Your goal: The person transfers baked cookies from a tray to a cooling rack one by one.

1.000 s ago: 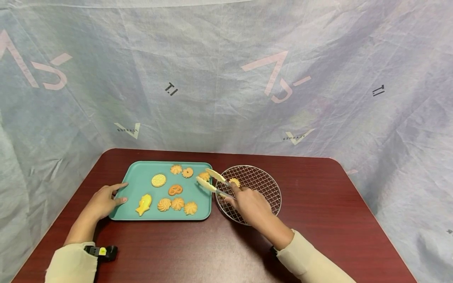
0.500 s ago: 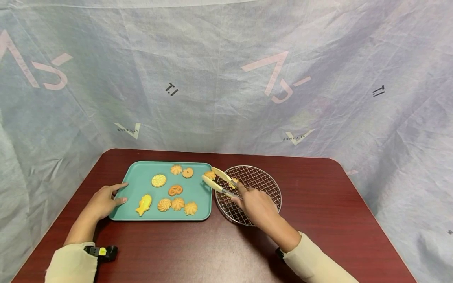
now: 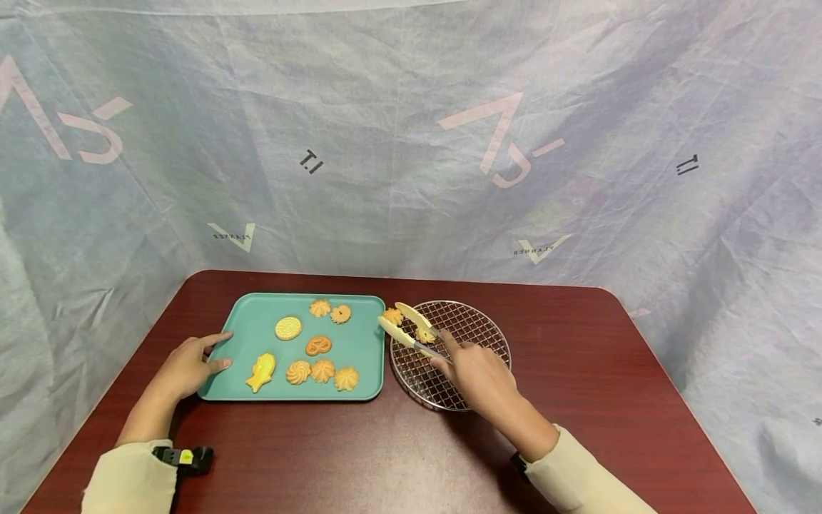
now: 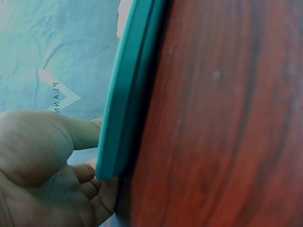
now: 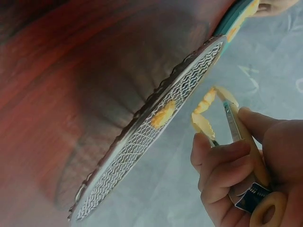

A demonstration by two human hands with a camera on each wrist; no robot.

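Note:
At the left end of the turquoise tray (image 3: 240, 339), my left hand (image 3: 188, 368) holds the edge, the thumb over the rim and other fingers low against its side in the left wrist view. My right hand (image 3: 480, 377) grips yellow-tipped tongs (image 3: 414, 314), which pinch a fluted cookie (image 3: 392, 316) above the rack's left rim. In the right wrist view that cookie (image 5: 205, 100) hangs between the tips, apart from the mesh. Beneath the tongs, another cookie (image 3: 424, 334) lies on the round wire rack (image 3: 478, 332).
Several cookies sit on the tray, among them a fish-shaped yellow one (image 3: 261, 372), a pretzel shape (image 3: 317, 345) and a round pale one (image 3: 288, 328). Tray and rack stand side by side on the dark red table (image 3: 308, 450). A grey cloth (image 3: 385, 143) hangs behind.
My right hand has drawn the tongs and the pinched cookie rightward, from over the tray's right end to the rack's left rim. My left hand stays where it was.

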